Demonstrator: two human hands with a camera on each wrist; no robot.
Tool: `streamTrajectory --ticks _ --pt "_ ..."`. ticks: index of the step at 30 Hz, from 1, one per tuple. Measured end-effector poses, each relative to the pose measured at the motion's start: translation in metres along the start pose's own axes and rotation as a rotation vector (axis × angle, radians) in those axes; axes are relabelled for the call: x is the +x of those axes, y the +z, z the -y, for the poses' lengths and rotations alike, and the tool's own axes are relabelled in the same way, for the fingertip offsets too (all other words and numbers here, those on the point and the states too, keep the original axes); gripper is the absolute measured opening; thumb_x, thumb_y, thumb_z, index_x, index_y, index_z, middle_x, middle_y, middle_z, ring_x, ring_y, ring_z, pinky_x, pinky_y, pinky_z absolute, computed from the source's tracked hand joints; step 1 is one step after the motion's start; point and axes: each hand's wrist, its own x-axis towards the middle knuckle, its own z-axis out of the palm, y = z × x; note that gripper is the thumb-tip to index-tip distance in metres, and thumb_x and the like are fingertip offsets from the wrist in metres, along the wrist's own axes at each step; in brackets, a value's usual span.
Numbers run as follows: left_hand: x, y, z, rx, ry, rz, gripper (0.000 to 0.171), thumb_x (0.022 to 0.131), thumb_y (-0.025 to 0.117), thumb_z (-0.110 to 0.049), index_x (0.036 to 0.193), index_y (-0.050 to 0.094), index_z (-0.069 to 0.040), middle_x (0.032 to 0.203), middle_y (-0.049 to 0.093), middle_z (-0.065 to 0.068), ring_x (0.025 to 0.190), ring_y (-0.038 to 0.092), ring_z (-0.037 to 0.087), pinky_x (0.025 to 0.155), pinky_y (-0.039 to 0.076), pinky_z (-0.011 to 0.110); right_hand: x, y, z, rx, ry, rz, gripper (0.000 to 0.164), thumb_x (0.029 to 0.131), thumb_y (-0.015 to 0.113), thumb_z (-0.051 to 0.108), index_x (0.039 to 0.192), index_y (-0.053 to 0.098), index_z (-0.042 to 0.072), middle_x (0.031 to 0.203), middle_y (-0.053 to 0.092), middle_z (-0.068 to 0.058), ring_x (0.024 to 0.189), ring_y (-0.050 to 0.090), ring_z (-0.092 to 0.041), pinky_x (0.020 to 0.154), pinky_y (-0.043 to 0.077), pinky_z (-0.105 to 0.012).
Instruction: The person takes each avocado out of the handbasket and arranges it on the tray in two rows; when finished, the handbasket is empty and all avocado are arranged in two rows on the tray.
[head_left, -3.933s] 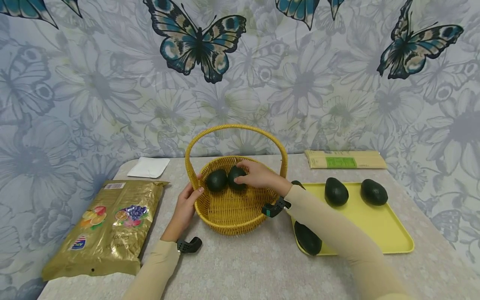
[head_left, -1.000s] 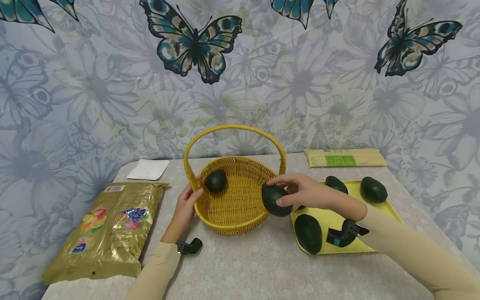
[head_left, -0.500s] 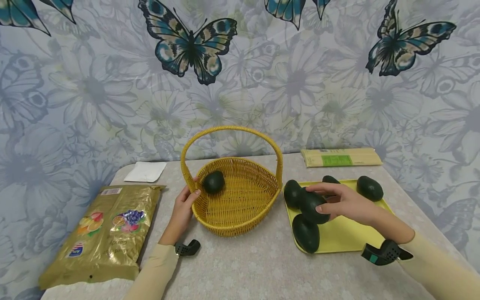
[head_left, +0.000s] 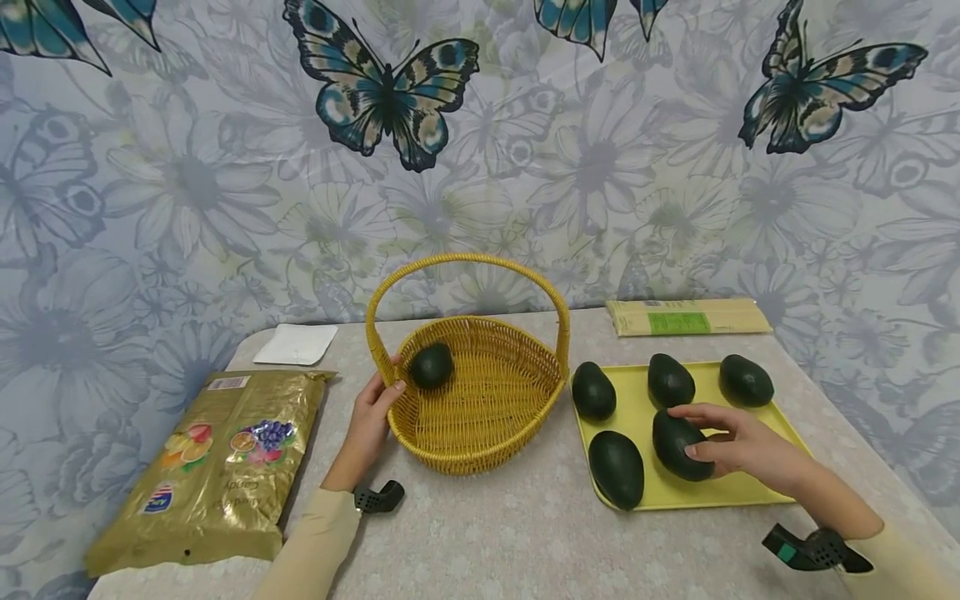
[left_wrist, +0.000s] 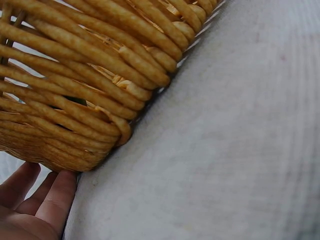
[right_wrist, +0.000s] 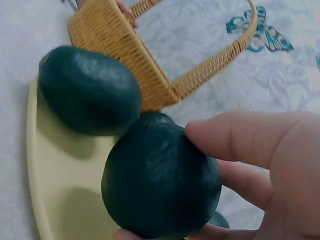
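In the head view my right hand (head_left: 746, 446) grips a dark green avocado (head_left: 678, 447) over the middle of the yellow tray (head_left: 750, 492). The right wrist view shows the thumb and fingers around that avocado (right_wrist: 160, 180). Several other avocados lie on the tray, one at its front left corner (head_left: 617, 470). My left hand (head_left: 369, 421) holds the left side of the yellow wicker basket (head_left: 480, 417), thumb on the rim near the handle base. One avocado (head_left: 431, 366) sits inside the basket at the left. The left wrist view shows fingers against the basket's outer wall (left_wrist: 75, 90).
A gold candy bag (head_left: 217, 467) lies at the left of the table. Behind it is a white square packet (head_left: 296, 343). A flat pale-yellow package with a green label (head_left: 688, 317) lies at the back right, behind the tray. A patterned wall covering (head_left: 480, 167) stands behind the table.
My right hand has taken one avocado out of the basket and carried it right, over the tray. The basket held two avocados earlier and holds one now. My left hand stays on the basket.
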Motion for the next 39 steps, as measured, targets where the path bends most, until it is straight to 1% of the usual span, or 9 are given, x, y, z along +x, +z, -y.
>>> streamTrajectory --ticks 8,15,17,23,30,33,36,38,39 --pt "0.001 0.0 0.002 0.01 0.013 0.015 0.052 0.108 0.049 -0.02 0.158 0.037 -0.014 0.166 0.032 0.01 0.148 0.035 0.021 0.1 0.044 0.01 -0.011 -0.004 -0.025 0.001 0.018 -0.001 0.064 0.099 0.065 0.018 0.152 0.039 -0.006 0.152 0.03 -0.045 0.119 0.063 -0.04 0.072 0.058 -0.039" --pt "0.001 0.0 0.0 0.009 0.011 0.015 0.052 0.108 0.049 -0.018 0.158 0.037 -0.013 0.166 0.032 0.01 0.149 0.033 0.023 0.098 0.043 0.008 -0.017 -0.007 -0.033 0.015 0.021 0.0 0.064 0.101 0.062 0.018 0.152 0.035 -0.008 0.152 0.028 -0.046 0.104 0.067 -0.014 0.071 0.059 -0.039" --pt "0.001 0.0 0.0 0.009 0.011 0.013 0.052 0.108 0.049 -0.018 0.158 0.037 -0.013 0.166 0.032 0.011 0.15 0.032 0.024 0.098 0.042 0.008 -0.018 -0.007 -0.033 0.012 0.027 -0.005 0.064 0.101 0.062 0.019 0.153 0.036 -0.007 0.152 0.028 -0.046 0.107 0.067 -0.018 0.072 0.059 -0.04" --pt "0.001 0.001 0.0 0.011 0.015 0.017 0.052 0.108 0.048 -0.017 0.158 0.037 -0.013 0.166 0.032 0.009 0.149 0.033 0.022 0.099 0.041 0.008 -0.018 -0.01 -0.032 -0.018 0.04 -0.02 0.064 0.101 0.062 0.019 0.153 0.035 -0.007 0.152 0.029 -0.045 0.122 0.061 -0.046 0.075 0.059 -0.04" --pt "0.0 0.0 -0.001 -0.002 0.007 0.012 0.052 0.108 0.048 -0.018 0.158 0.037 -0.014 0.166 0.032 0.011 0.147 0.035 0.022 0.097 0.043 0.009 -0.017 -0.013 -0.032 -0.027 0.025 -0.031 0.063 0.102 0.061 0.019 0.152 0.035 -0.008 0.151 0.033 -0.045 0.124 0.058 -0.051 0.077 0.06 -0.042" --pt "0.0 0.0 -0.001 -0.009 0.009 0.021 0.052 0.108 0.048 -0.018 0.159 0.035 -0.014 0.166 0.03 0.012 0.149 0.033 0.024 0.097 0.044 0.009 -0.016 -0.014 -0.031 -0.025 0.026 -0.039 0.062 0.101 0.061 0.02 0.151 0.036 -0.008 0.149 0.035 -0.045 0.12 0.063 -0.04 0.077 0.06 -0.043" --pt "0.0 -0.001 0.0 -0.01 0.008 0.027 0.053 0.109 0.047 -0.018 0.16 0.034 -0.013 0.167 0.029 0.013 0.149 0.033 0.025 0.097 0.043 0.009 -0.016 -0.015 -0.03 -0.032 0.015 -0.044 0.061 0.101 0.061 0.019 0.15 0.037 -0.008 0.148 0.038 -0.044 0.112 0.066 -0.012 0.077 0.06 -0.043" --pt "0.0 -0.001 0.0 -0.011 0.006 0.026 0.053 0.109 0.047 -0.018 0.16 0.034 -0.013 0.167 0.03 0.013 0.147 0.035 0.023 0.097 0.044 0.009 -0.016 -0.016 -0.028 -0.043 0.008 -0.049 0.061 0.101 0.061 0.019 0.15 0.038 -0.008 0.147 0.04 -0.043 0.107 0.064 -0.003 0.077 0.06 -0.043" --pt "0.0 -0.001 0.0 -0.011 0.005 0.024 0.053 0.109 0.047 -0.018 0.16 0.034 -0.013 0.166 0.03 0.013 0.147 0.035 0.023 0.097 0.044 0.009 -0.017 -0.016 -0.027 -0.048 0.007 -0.05 0.06 0.102 0.061 0.02 0.15 0.038 -0.008 0.147 0.04 -0.043 0.108 0.065 -0.005 0.077 0.06 -0.044"
